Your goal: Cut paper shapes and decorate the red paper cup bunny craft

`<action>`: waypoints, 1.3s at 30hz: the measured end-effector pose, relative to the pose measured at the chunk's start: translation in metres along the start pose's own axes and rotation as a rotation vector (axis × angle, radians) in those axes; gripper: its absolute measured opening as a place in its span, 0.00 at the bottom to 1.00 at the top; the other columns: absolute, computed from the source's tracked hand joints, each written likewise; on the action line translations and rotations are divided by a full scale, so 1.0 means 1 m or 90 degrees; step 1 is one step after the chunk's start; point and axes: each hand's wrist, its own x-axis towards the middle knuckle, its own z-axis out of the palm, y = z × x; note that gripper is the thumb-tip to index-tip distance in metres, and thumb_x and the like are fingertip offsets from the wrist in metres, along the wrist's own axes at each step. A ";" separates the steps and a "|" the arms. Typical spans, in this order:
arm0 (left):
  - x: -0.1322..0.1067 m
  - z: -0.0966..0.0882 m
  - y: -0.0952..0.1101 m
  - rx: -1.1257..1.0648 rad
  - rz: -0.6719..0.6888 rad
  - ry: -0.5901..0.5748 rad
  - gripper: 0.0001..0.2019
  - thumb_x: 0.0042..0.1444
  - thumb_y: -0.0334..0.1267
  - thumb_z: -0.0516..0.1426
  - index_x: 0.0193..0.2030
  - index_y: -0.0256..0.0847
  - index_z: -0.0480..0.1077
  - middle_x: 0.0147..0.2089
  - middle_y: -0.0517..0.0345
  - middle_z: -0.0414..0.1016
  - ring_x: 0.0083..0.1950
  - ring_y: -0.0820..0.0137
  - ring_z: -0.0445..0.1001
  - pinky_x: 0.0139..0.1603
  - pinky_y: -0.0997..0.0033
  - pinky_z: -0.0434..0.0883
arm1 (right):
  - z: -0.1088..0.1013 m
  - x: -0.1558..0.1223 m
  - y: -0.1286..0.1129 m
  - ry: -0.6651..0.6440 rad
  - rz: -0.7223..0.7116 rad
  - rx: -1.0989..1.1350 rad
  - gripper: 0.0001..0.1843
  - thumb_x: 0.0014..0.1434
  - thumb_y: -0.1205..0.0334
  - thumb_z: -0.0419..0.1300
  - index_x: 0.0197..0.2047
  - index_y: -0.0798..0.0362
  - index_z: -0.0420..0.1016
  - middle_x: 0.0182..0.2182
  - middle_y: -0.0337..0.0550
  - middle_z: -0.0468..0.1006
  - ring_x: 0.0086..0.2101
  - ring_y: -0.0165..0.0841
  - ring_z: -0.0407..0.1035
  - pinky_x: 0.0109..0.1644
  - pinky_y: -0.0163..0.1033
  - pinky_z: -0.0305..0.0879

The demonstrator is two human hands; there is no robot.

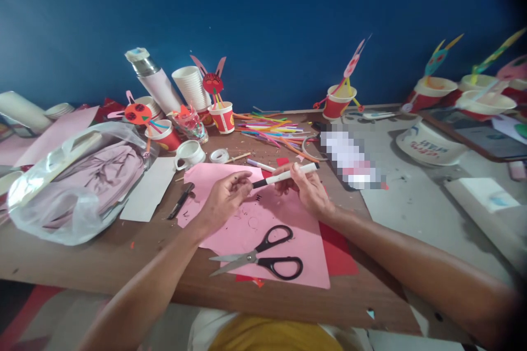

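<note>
A white marker (284, 176) with a black left end is held across both my hands, above a pink paper sheet (288, 225). My left hand (231, 191) is closed, its fingertips pinching the black end. Around the white barrel, nearer the other end, my right hand (307, 189) is closed. Small black marks and faint outlines show on the pink sheet. Black-handled scissors (252, 258) lie on it below my hands, blades parted and pointing left. Red paper (340, 252) sticks out from under the sheet at the right.
Left of the sheet are a black pen (180, 202), a white card (150, 189) and a plastic bag (82, 186). Behind stand a white mug (190, 154), colourful sticks (272, 130) and paper cups with paper figures (338, 101). A flask (154, 79) leans at back left.
</note>
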 end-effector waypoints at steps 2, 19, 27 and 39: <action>-0.002 -0.001 0.001 -0.087 -0.032 -0.047 0.21 0.55 0.47 0.54 0.51 0.36 0.67 0.29 0.58 0.71 0.24 0.75 0.69 0.21 0.77 0.65 | 0.002 0.000 -0.002 0.001 0.003 0.013 0.24 0.63 0.46 0.47 0.35 0.56 0.75 0.21 0.40 0.71 0.23 0.28 0.66 0.29 0.34 0.63; -0.013 0.008 0.010 0.128 0.078 -0.222 0.11 0.55 0.40 0.53 0.35 0.35 0.72 0.30 0.58 0.72 0.32 0.71 0.68 0.33 0.74 0.66 | 0.006 -0.007 0.002 -0.225 0.081 -0.130 0.17 0.56 0.48 0.57 0.29 0.56 0.68 0.22 0.37 0.68 0.24 0.27 0.62 0.25 0.30 0.56; -0.016 0.010 0.012 0.139 0.121 -0.250 0.14 0.57 0.43 0.51 0.27 0.36 0.67 0.27 0.60 0.68 0.29 0.74 0.64 0.29 0.76 0.63 | 0.013 -0.010 -0.009 -0.312 0.082 -0.139 0.22 0.59 0.47 0.53 0.22 0.54 0.61 0.18 0.33 0.59 0.20 0.24 0.53 0.19 0.30 0.47; -0.024 -0.001 0.025 0.171 0.214 -0.298 0.11 0.57 0.41 0.52 0.30 0.36 0.70 0.30 0.57 0.73 0.32 0.73 0.69 0.33 0.76 0.65 | 0.014 -0.020 -0.028 -0.353 -0.010 -0.191 0.19 0.61 0.52 0.49 0.22 0.53 0.61 0.19 0.35 0.65 0.21 0.25 0.58 0.22 0.31 0.52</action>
